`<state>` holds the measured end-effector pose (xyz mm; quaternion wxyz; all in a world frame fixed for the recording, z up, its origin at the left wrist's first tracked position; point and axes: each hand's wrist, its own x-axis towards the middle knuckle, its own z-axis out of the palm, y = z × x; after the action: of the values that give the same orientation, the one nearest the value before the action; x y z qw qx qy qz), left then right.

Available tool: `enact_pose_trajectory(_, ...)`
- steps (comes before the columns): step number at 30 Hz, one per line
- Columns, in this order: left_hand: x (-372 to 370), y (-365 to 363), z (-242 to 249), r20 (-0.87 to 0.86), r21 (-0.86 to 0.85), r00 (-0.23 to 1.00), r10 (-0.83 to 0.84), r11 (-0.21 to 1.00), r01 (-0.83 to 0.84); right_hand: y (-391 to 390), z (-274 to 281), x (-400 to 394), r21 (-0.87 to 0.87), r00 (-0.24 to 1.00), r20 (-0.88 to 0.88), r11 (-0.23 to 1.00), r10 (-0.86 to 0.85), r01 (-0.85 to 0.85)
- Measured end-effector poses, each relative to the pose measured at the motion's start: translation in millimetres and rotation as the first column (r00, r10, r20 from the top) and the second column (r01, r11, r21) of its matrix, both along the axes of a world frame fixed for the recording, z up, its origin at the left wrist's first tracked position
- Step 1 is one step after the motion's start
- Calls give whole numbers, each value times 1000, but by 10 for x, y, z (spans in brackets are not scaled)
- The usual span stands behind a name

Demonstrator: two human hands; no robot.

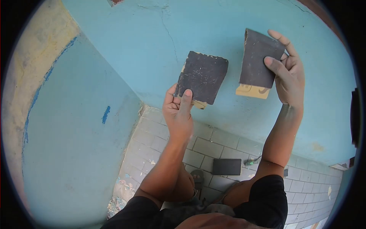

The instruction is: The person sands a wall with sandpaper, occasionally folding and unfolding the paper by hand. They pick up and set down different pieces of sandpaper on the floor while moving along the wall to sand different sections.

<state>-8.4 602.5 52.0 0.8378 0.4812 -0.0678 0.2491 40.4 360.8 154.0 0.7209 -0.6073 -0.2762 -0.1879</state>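
Note:
My left hand (pixel 179 108) grips a dark, worn sheet of sandpaper (pixel 203 76) by its lower left corner, thumb on the front. Its edges are ragged and light scratches mark its face. To the right, my right hand (pixel 288 72) holds a second dark sheet of sandpaper (pixel 258 59), folded, with the thumb on its front and fingers behind. A tan printed backing shows below that sheet. Both sheets are raised in front of the light blue wall (pixel 213 30), apart from each other.
On the grey tiled floor (pixel 207 147) lie a dark rectangular sheet (pixel 227 166) and a small green-handled tool (pixel 251 163). Paint flakes (pixel 120 191) lie along the left wall's base. A sandalled foot (pixel 197 177) shows below.

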Motion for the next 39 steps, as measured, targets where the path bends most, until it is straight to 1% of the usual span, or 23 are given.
enact_pose_trajectory(1, 4, -6, -21, -11, 20, 1000, 23, 1000, -23, -32, -52, 12, -104, 999, 3, 994, 46, -46)
enact_pose_trajectory(2, 16, -18, -55, -16, 31, 999, 50, 998, -49, -53, -120, 41, -94, 997, -1, 993, 73, -73)
enact_pose_trajectory(3, 60, -25, -78, 7, 66, 995, 95, 993, -96, -63, -198, 70, -293, 988, -42, 944, 146, -152)
enact_pose_trajectory(6, 175, -24, -94, 64, 149, 975, 212, 964, -219, 0, -391, 79, -710, 932, -259, 605, 253, -361)
enact_pose_trajectory(8, 232, -45, -56, 97, 196, 962, 257, 942, -272, 171, -777, 193, -797, 873, -302, 401, 383, -452)
enact_pose_trajectory(10, 283, -112, 93, 148, 160, 935, 323, 925, -345, 378, -1441, 344, -905, 873, -227, 238, 431, -353)
enact_pose_trajectory(12, 311, -214, 212, 168, 161, 931, 323, 923, -350, 618, -2192, 506, -853, 771, -420, 81, 478, -515)
enact_pose_trajectory(14, 322, -298, 292, 152, 176, 937, 315, 924, -340, 760, -2769, 504, -777, 683, -604, -116, 411, -618)
enact_pose_trajectory(16, 318, -388, 387, 143, 197, 937, 317, 919, -341, 817, -3604, 559, -348, 311, -919, -123, 244, -930)
enact_pose_trajectory(18, 292, -489, 524, 160, 223, 934, 319, 910, -349, 853, -4152, 421, -309, 286, -949, -210, 134, -928)
enact_pose_trajectory(20, 261, -635, 701, 177, 231, 930, 321, 905, -357, 868, -4761, 329, -163, 141, -983, -220, 113, -962)
enact_pose_trajectory(22, 331, -730, 878, 209, 212, 928, 308, 912, -350, 926, -5029, 226, -95, 79, -994, -220, 81, -971)
enact_pose_trajectory(24, 350, -839, 972, 227, 165, 927, 299, 926, -340, 993, -5147, 169, -121, 108, -992, -308, 58, -944)
enact_pose_trajectory(26, 430, -1016, 1087, 281, 152, 945, 170, 964, -218, 1044, -5153, 88, -242, 249, -967, -507, 56, -827)
enact_pose_trajectory(27, 462, -1121, 1155, 315, 148, 937, 153, 967, -207, 1021, -5173, 91, -212, 235, -972, -522, 24, -826)
enact_pose_trajectory(31, 570, -1299, 1139, 331, 128, 943, -17, 991, -27, 818, -5191, 140, -91, 160, -981, -460, -113, -883)
enact_pose_trajectory(32, 624, -1275, 1139, 350, 142, 936, -26, 990, -25, 787, -4878, 175, -87, 161, -978, -445, -131, -891)
enact_pose_trajectory(33, 678, -1250, 1139, 369, 155, 929, -36, 988, -23, 782, -4283, 280, -328, 338, -940, -370, 39, -869)
enact_pose_trajectory(34, 726, -1166, 1171, 376, 139, 925, -53, 990, 0, 799, -3759, 452, -546, 514, -838, -257, 186, -797)
enact_pose_trajectory(35, 763, -1075, 1176, 361, 74, 932, -42, 997, 16, 814, -3444, 627, -456, 435, -874, -51, 218, -889)
enact_pose_trajectory(36, 806, -993, 1167, 344, 5, 938, -35, 999, 35, 835, -3002, 799, -359, 362, -866, 74, 346, -930)
enact_pose_trajectory(38, 873, -818, 1078, 315, -64, 946, -76, 993, 101, 635, -1864, 880, -259, 445, -708, 385, 549, -886)
enact_pose_trajectory(39, 916, -643, 1058, 285, -122, 954, -94, 983, 133, 609, -1473, 951, -195, 486, -561, 463, 670, -864)
